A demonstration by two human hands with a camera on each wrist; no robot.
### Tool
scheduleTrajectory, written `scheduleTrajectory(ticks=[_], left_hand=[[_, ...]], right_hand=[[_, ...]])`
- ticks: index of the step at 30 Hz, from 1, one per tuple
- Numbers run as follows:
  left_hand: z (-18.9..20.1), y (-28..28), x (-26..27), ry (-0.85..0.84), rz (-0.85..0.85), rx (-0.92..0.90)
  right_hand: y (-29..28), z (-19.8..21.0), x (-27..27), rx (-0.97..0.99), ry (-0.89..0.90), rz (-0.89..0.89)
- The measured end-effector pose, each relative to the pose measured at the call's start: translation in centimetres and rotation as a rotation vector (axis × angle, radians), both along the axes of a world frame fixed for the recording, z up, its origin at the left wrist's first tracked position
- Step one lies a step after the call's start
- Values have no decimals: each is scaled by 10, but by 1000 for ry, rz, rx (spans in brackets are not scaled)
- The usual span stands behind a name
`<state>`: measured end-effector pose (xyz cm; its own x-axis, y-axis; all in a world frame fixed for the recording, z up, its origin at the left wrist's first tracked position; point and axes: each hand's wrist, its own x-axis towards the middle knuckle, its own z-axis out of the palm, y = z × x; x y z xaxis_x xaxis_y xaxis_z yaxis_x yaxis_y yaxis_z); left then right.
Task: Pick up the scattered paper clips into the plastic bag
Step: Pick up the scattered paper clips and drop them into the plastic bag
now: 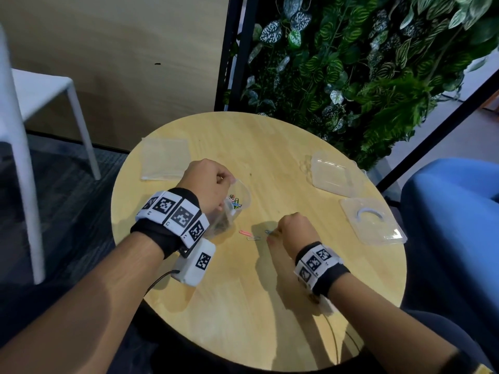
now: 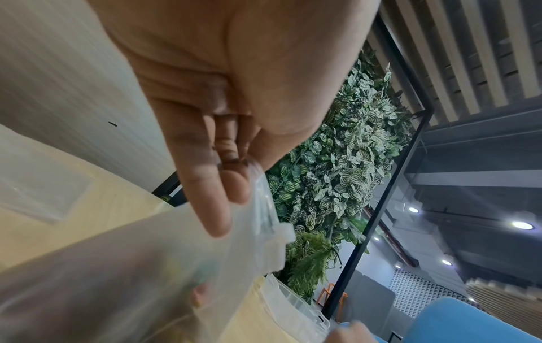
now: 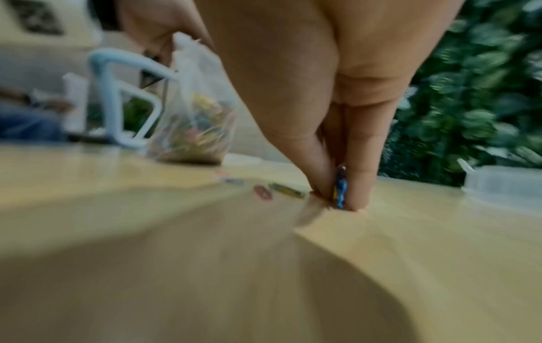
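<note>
A round pale wooden table [image 1: 243,306] fills the frame's centre, a leafy green plant wall [image 1: 364,63] at upper right, a white chair [image 1: 40,103] at upper left. The left hand [image 1: 208,184] pinches the clear plastic bag [image 1: 229,209] of coloured clips. The right hand [image 1: 294,230] pinches a blue paper clip [image 3: 340,188] against the tabletop; a pink paper clip [image 1: 245,232] lies beside it.

right hand [image 3: 322,92] fingertips [image 3: 359,195] pinching blue paper clip [image 3: 340,188] against wooden table [image 3: 410,243]

Office lounge: round wooden table [image 1: 270,306], artificial plant wall [image 1: 351,63], white chair [image 1: 40,87], carpet.
</note>
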<state>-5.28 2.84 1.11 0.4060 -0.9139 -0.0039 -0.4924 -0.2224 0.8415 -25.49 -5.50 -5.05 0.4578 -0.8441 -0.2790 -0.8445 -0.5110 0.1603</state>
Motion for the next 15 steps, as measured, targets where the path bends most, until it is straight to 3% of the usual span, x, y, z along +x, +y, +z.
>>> scheduleTrajectory(ticks=[2, 4, 8, 10, 12, 15], left_hand=[[-1, 0, -1, -8, -7, 3], [-1, 0, -1, -17, -10, 3], [0, -1, -2, -27, -23, 1], [0, -2, -3, -40, -36, 2], [0, -3, -6, -56, -49, 5], [0, -4, -9, -69, -59, -5]], right_hand=[[-19, 5, 0, 35, -56, -88], [-40, 6, -8, 138, -240, -219], [-53, 24, -18, 626, -1162, -692], [-47, 44, -7, 863, -1447, -749], [-36, 67, 9, 999, -1500, -685], [-18, 86, 31, 1071, -1403, -550]])
